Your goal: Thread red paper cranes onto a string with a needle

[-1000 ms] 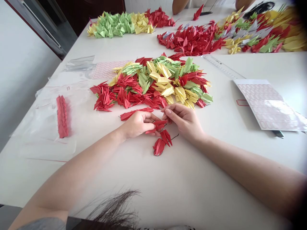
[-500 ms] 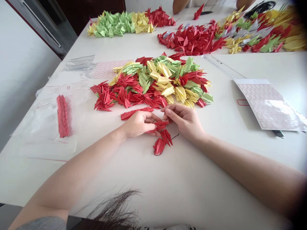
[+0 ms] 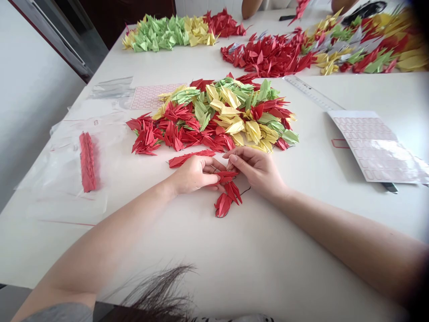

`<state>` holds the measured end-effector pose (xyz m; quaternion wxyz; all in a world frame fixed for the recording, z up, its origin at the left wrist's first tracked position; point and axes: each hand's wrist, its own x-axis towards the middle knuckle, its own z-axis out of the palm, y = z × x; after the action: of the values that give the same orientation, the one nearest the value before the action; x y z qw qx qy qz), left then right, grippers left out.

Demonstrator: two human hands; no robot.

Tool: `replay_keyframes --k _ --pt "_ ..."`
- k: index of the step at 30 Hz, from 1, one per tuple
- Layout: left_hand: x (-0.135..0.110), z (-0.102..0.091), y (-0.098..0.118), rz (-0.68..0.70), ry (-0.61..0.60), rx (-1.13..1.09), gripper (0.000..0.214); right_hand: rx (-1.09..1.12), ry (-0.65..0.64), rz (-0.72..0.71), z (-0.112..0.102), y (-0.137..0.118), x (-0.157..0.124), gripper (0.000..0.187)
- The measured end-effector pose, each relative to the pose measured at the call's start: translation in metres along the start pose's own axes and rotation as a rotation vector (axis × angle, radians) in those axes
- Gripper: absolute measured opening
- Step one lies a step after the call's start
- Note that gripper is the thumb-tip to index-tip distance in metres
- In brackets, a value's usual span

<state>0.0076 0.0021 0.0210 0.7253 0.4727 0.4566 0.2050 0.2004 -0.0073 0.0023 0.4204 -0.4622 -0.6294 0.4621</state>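
Observation:
My left hand is closed on a red folded paper crane at the middle of the white table. My right hand pinches the same crane from the right, with a thin dark thread trailing beside it. Below the hands lie a few more red cranes strung together. Just beyond my fingers a large heap of red, yellow and green cranes covers the table. A flat red crane lies alone to the left of my fingers.
A stacked row of red cranes rests on clear plastic bags at the left. Label sheets and a ruler lie at the right. More crane piles fill the far side, where another person's arms show.
My right hand's fingers have shifted slightly left and down onto the crane. At the far edge, the other person's red crane has moved to the right.

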Motion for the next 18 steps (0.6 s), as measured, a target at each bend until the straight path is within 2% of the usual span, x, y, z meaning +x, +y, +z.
replay_keyframes --k 12,18 --pt "-0.0001 0.0011 0.0014 0.006 -0.013 -0.002 0.025 -0.149 -0.015 -0.090 -0.0007 0.0019 -0.0002 0.023" --pt "0.0003 0.0002 0.0004 -0.005 -0.003 -0.015 0.020 -0.090 -0.015 -0.041 -0.0006 -0.0001 -0.0009 0.025"
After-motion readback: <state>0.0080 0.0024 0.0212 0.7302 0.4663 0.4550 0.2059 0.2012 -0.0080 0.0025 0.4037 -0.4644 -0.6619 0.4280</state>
